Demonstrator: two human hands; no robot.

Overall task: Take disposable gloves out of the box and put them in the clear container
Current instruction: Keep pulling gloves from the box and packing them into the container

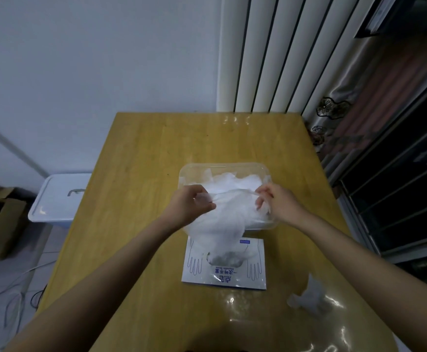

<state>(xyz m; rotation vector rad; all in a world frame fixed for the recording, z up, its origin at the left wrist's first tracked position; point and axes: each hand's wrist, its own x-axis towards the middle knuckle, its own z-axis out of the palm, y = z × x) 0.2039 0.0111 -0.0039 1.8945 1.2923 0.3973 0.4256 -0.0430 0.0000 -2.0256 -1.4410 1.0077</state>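
Translucent thin plastic disposable gloves: featherlight, limp, clingy. Your left hand and right hand each pinch the film's top edge; keep hold there over the clear plastic container.

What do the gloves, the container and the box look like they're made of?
Gloves: apparently thin plastic film, milky and translucent. They crumple and drape softly.
Container: rigid clear plastic with a glossy finish. The gloves inside show through its walls.
Box: probably printed card, matte white with blue glove outlines and crisp, straight edges. It could also be stiff paper.
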